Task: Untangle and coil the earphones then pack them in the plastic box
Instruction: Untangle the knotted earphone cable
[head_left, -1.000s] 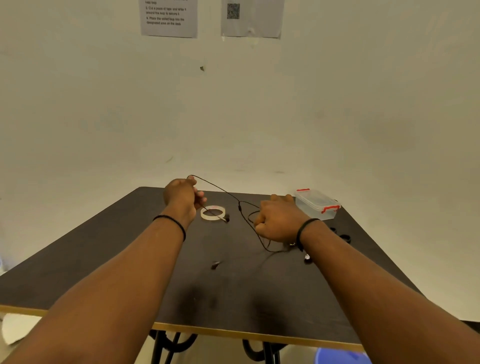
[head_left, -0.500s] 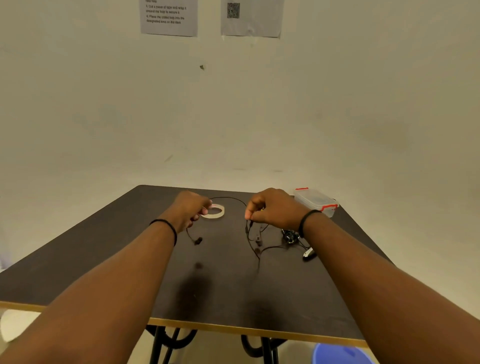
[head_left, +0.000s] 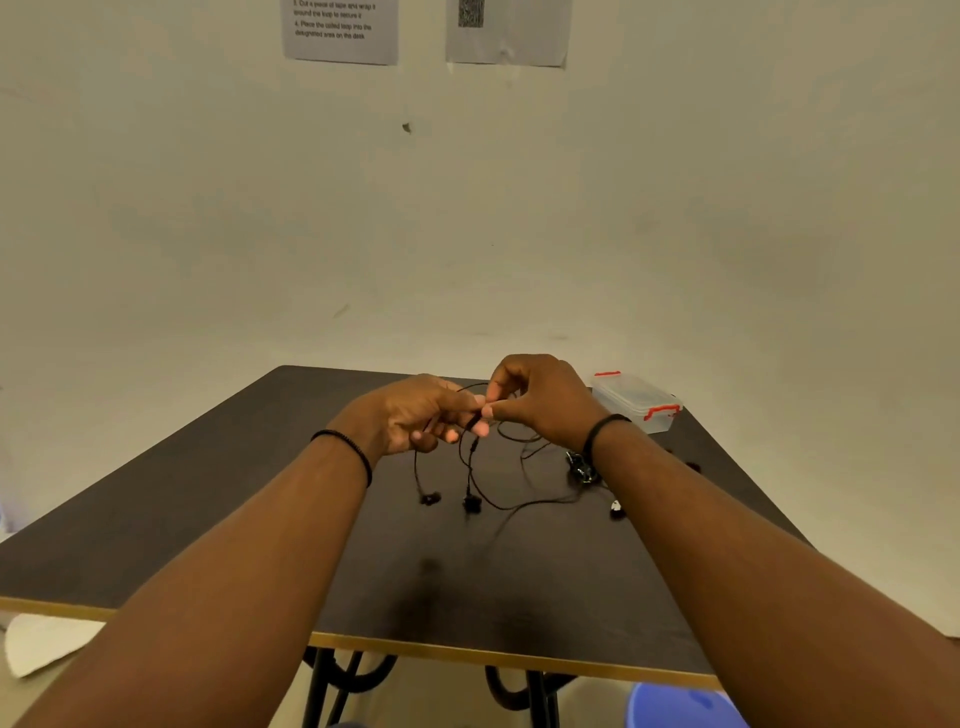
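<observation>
Both hands meet above the tabletop (head_left: 260, 519), left hand (head_left: 421, 415) and right hand (head_left: 540, 400) each in a pinching grip on the earphones (head_left: 470, 467) cord, buds dangling below, apparently uncoiled slack trailing rightward toward the closed plastic box (head_left: 636, 402), nearer the right hand.

Black wired earphones (head_left: 470, 470), as I see them: cable still loose and uncoiled, upper part lifted off the dark tabletop, two earbuds dangling side by side, remaining cable trailing right across the surface. Clear plastic box (head_left: 636, 401), red clips, lid closed, far right, apart from the cable.
</observation>
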